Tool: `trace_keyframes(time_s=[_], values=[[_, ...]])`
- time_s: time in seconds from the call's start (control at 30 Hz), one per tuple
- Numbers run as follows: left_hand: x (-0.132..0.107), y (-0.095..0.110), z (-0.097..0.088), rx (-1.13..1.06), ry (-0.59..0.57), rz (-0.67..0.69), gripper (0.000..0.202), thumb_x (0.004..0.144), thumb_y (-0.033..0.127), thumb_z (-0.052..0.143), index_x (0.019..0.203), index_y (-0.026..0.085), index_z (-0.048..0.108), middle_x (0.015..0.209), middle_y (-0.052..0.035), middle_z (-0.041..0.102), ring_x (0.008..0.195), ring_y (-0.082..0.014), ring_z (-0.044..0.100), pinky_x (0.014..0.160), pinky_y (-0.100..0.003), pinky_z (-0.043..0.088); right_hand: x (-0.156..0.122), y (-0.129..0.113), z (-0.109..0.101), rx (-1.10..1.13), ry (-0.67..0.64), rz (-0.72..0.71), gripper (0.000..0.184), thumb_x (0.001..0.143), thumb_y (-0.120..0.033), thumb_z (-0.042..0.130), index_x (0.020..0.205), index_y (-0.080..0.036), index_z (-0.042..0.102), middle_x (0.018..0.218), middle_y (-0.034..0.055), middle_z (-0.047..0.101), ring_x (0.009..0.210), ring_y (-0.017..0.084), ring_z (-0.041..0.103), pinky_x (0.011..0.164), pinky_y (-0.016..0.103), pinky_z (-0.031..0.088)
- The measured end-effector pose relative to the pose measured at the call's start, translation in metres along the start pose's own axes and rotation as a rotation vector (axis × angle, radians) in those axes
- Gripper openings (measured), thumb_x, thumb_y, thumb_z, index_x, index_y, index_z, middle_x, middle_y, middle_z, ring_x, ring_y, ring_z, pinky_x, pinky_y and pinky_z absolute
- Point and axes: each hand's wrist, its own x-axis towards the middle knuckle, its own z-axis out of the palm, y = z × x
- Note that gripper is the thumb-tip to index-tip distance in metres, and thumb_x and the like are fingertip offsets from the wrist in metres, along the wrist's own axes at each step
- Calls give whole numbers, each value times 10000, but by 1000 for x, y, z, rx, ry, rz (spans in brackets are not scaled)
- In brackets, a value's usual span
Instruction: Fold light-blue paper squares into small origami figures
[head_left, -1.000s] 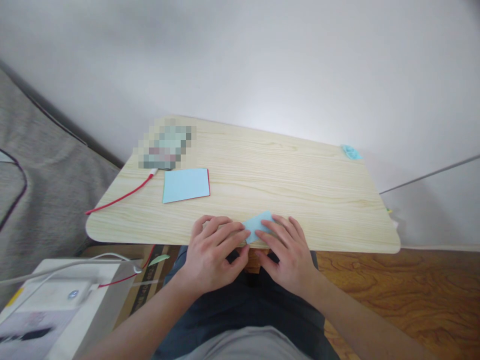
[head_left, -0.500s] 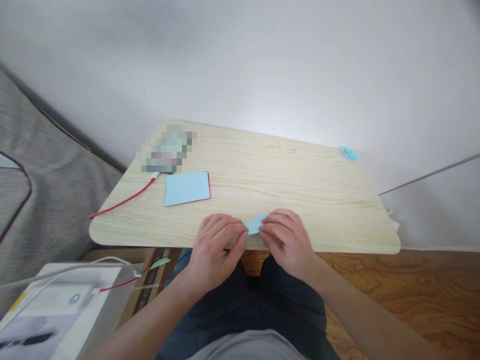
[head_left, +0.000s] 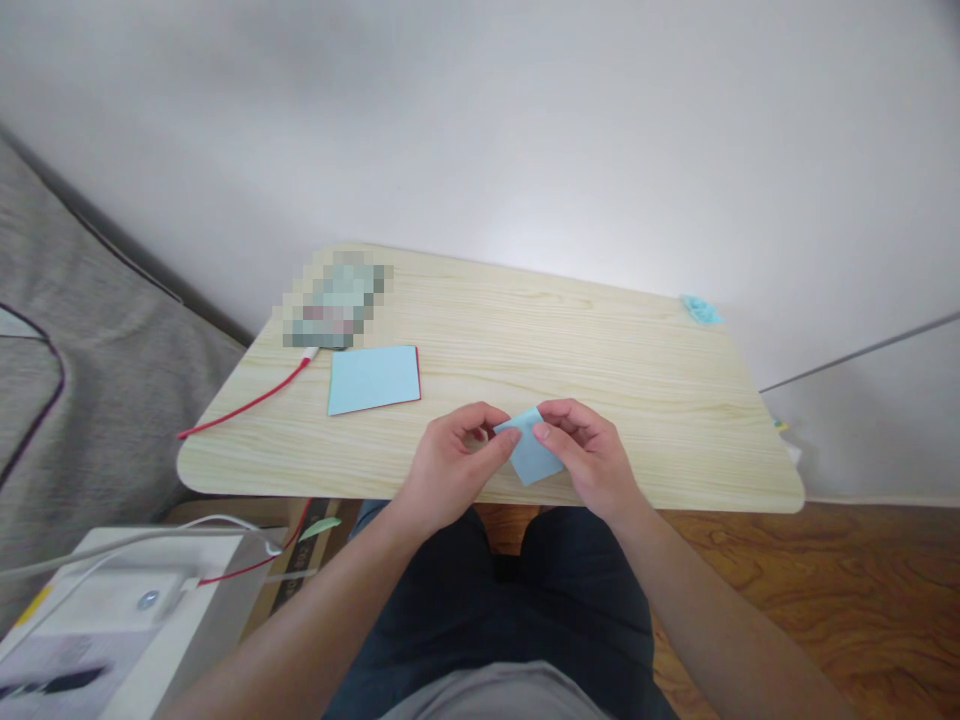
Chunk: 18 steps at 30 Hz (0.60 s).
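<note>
Between my two hands, over the table's front edge, is a small piece of light blue paper (head_left: 535, 462). My left hand (head_left: 461, 455) pinches its upper left part between thumb and fingers. On the other side, my right hand (head_left: 592, 450) grips the upper right part, its thumb on the near face and the fingertips behind. The paper tilts, with a lower corner pointing toward me. Left of my hands lies a flat stack of light blue paper (head_left: 374, 380), with a red edge showing on its right side.
A pixelated phone-like object (head_left: 337, 300) with a red cable (head_left: 247, 402) lies at the table's back left. At the back right corner sits a crumpled or folded light blue piece (head_left: 700, 310). The wall (head_left: 525, 150) stands behind the wooden table (head_left: 600, 350). A white box (head_left: 217, 570) is at lower left.
The paper has turned upward, showing more of its face. Both thumbs now lie on its near side, and my hands have risen slightly.
</note>
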Motion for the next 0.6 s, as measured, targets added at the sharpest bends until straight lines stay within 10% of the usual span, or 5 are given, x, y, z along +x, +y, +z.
trace_keyframes(time_s=[0.6], values=[[-6, -11, 0, -67, -8, 6, 186, 911, 362, 657, 889, 179, 682, 812, -22, 628, 792, -154, 553, 729, -280, 447, 3, 17, -3, 64, 96, 53, 163, 806, -397, 802, 828, -238, 771, 729, -12, 703, 650, 127, 558, 599, 252, 445]])
